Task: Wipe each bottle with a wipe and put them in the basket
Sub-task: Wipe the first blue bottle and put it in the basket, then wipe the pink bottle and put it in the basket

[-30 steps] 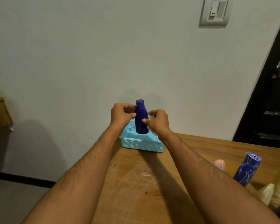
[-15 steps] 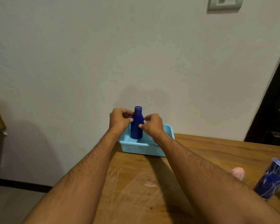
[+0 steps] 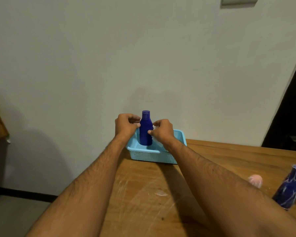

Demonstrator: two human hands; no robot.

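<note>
where the blue bottle (image 3: 145, 129) stands upright inside the light blue basket (image 3: 179, 142) on the tabletop (image 3: 143, 194), the left hand (image 3: 126, 127) and right hand (image 3: 162, 130) pinch its sides with curled fingers; a white wipe (image 3: 154, 128) peeks behind the right hand.

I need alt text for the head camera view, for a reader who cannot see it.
Two bare hands, left hand and right hand, hold a dark blue bottle upright inside a light blue basket on a wooden table beside a pale wall. Another blue bottle stands on the table at the right edge.
</note>
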